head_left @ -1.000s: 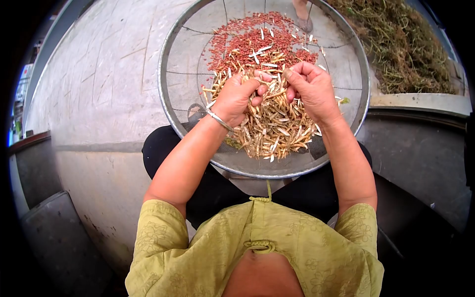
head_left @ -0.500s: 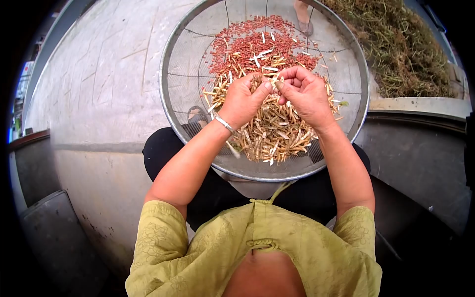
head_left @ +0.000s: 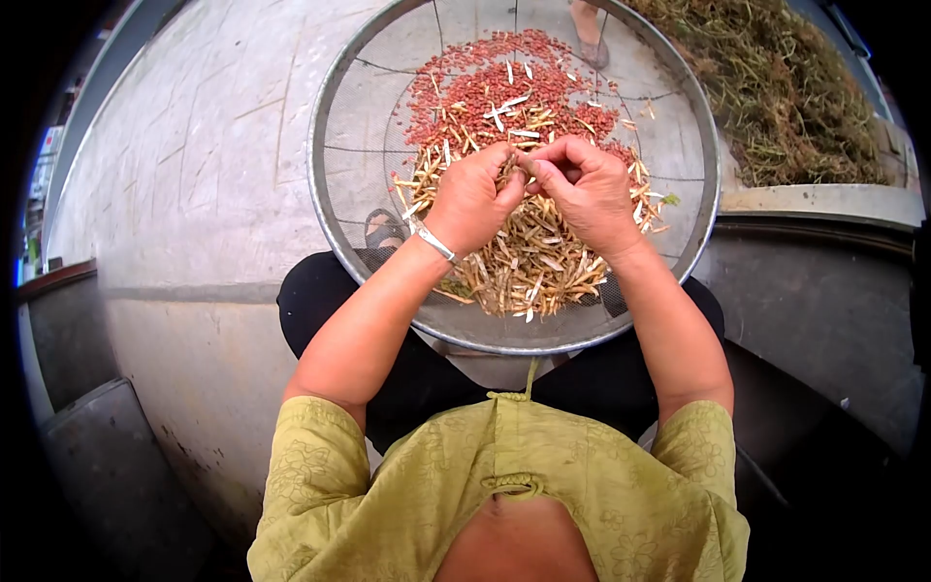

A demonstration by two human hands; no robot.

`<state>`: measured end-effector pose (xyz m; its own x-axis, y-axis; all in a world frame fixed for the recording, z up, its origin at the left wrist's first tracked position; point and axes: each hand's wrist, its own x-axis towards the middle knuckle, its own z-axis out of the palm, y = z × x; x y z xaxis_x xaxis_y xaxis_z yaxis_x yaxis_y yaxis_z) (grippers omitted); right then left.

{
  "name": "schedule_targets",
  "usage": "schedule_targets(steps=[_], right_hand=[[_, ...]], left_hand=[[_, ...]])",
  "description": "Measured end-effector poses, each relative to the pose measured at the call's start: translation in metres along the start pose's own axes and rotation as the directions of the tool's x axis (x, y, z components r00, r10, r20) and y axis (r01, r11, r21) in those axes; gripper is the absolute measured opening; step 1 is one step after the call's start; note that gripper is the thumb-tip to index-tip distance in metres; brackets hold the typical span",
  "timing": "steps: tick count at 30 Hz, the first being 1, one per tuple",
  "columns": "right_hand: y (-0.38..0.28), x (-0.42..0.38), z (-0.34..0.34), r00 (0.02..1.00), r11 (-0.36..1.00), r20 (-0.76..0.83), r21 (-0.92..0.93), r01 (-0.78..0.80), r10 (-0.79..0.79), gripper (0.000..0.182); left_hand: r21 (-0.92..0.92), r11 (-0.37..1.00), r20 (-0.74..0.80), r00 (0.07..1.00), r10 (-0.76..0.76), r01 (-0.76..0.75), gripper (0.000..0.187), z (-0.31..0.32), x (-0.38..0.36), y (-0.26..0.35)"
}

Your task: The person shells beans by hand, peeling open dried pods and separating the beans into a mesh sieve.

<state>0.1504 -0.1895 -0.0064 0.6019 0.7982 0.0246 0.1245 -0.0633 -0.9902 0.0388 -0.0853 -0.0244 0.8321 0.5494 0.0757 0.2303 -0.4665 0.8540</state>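
Observation:
My left hand [head_left: 472, 199] and my right hand [head_left: 590, 194] meet over a round mesh sieve [head_left: 323, 175] that rests across my lap. Brown dried bean pods [head_left: 511, 167] are pinched in my left fingers. The thumb and fingertips of my right hand close on the same spot, against the pods; how many each hand grips is hidden. Beneath and in front of my wrists lies a heap of tan dried pods [head_left: 538, 257]. Farther out in the sieve, red beans [head_left: 495, 73] are spread, with a few pale split husks [head_left: 499, 112] on top.
A pile of dried plant stalks [head_left: 786, 97] lies behind a low ledge [head_left: 824, 202] at the upper right. Another person's foot [head_left: 592, 44] stands beyond the sieve. Concrete floor [head_left: 194, 175] stretches to the left. A dark panel [head_left: 126, 466] is at the lower left.
My fingertips have come closer together, and the pale opened pod between them is no longer visible there. A pale husk falling by my left wrist is gone from that spot.

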Motion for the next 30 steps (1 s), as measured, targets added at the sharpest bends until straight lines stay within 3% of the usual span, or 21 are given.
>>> schedule_targets(steps=[3, 5, 7, 9, 11, 13, 14, 16, 17, 19, 20, 21, 24, 25, 26, 28, 30], right_hand=[[0.010, 0.001, 0.002, 0.999, 0.999, 0.020, -0.041, 0.029, -0.028, 0.007], [0.013, 0.001, 0.003, 0.988, 0.979, 0.022, -0.129, 0.156, -0.155, 0.008], [0.012, 0.003, 0.001, 0.985, 0.979, 0.044, -0.114, 0.170, -0.166, 0.008], [0.002, 0.005, -0.004, 0.982, 0.995, 0.164, -0.006, -0.097, 0.097, 0.009], [0.000, 0.010, -0.008, 0.982, 0.975, 0.106, 0.142, -0.170, 0.156, 0.014], [0.022, 0.017, -0.021, 0.995, 0.941, 0.092, -0.337, 0.004, 0.028, 0.015], [0.031, 0.015, -0.023, 0.995, 0.941, 0.096, -0.339, 0.007, 0.028, 0.015], [0.040, 0.012, -0.023, 0.933, 0.607, 0.332, -0.715, 0.346, -0.140, 0.011], [0.043, 0.011, -0.022, 0.932, 0.607, 0.333, -0.715, 0.348, -0.142, 0.011], [0.039, 0.004, -0.014, 0.944, 0.510, 0.308, -0.835, 0.208, 0.118, 0.013], [0.043, 0.006, -0.014, 0.942, 0.488, 0.323, -0.839, 0.241, 0.092, 0.012], [0.041, 0.009, -0.016, 0.941, 0.488, 0.325, -0.839, 0.243, 0.090, 0.012], [0.034, 0.014, -0.022, 0.977, 0.695, 0.206, -0.711, 0.106, 0.062, 0.009], [0.032, 0.015, -0.023, 0.977, 0.693, 0.206, -0.713, 0.108, 0.060, 0.009], [0.028, 0.016, -0.025, 0.979, 0.834, 0.149, -0.551, -0.033, 0.136, 0.009], [0.015, 0.015, -0.025, 0.955, 0.955, 0.125, -0.159, -0.250, 0.270, 0.014], [0.008, 0.013, -0.022, 0.950, 0.960, 0.137, -0.067, -0.273, 0.280, 0.014]], left_hand=[[-0.058, 0.993, 0.024, 0.994, 0.106, -0.104, 0.015, 0.001, 0.000, -0.004], [-0.049, 0.998, 0.102, 0.994, 0.042, -0.037, 0.017, -0.001, -0.001, -0.005], [-0.202, 0.977, 0.074, 0.994, 0.079, -0.063, 0.018, 0.003, 0.000, -0.011], [-0.230, 0.973, 0.092, 0.994, 0.050, -0.027, 0.015, 0.002, -0.001, -0.010], [-0.419, 0.882, 0.210, 0.968, -0.138, 0.216, 0.007, -0.003, 0.001, -0.008], [-0.485, 0.821, 0.209, 0.952, -0.224, 0.300, 0.005, -0.008, 0.004, -0.011], [-0.610, 0.731, 0.200, 0.952, -0.231, 0.305, 0.005, -0.012, 0.006, -0.008], [-0.751, 0.586, 0.187, 0.949, -0.252, 0.304, 0.007, -0.018, 0.008, -0.007], [-0.751, 0.587, 0.185, 0.950, -0.252, 0.302, 0.007, -0.021, 0.010, -0.007], [-0.696, 0.622, 0.198, 0.929, -0.314, 0.359, 0.009, -0.024, 0.009, -0.006], [-0.711, 0.608, 0.185, 0.928, -0.324, 0.354, 0.011, -0.023, 0.009, -0.007], [-0.711, 0.608, 0.183, 0.928, -0.324, 0.353, 0.011, -0.022, 0.008, -0.009], [-0.733, 0.618, 0.124, 0.949, -0.291, 0.285, 0.010, -0.019, 0.008, -0.016], [-0.708, 0.642, 0.120, 0.946, -0.301, 0.294, 0.008, -0.017, 0.008, -0.017], [-0.682, 0.665, 0.116, 0.943, -0.310, 0.303, 0.008, -0.016, 0.008, -0.018], [-0.673, 0.676, 0.098, 0.942, -0.322, 0.301, 0.010, -0.011, 0.007, -0.015], [-0.692, 0.655, 0.113, 0.942, -0.317, 0.303, 0.016, -0.006, 0.006, -0.015]])
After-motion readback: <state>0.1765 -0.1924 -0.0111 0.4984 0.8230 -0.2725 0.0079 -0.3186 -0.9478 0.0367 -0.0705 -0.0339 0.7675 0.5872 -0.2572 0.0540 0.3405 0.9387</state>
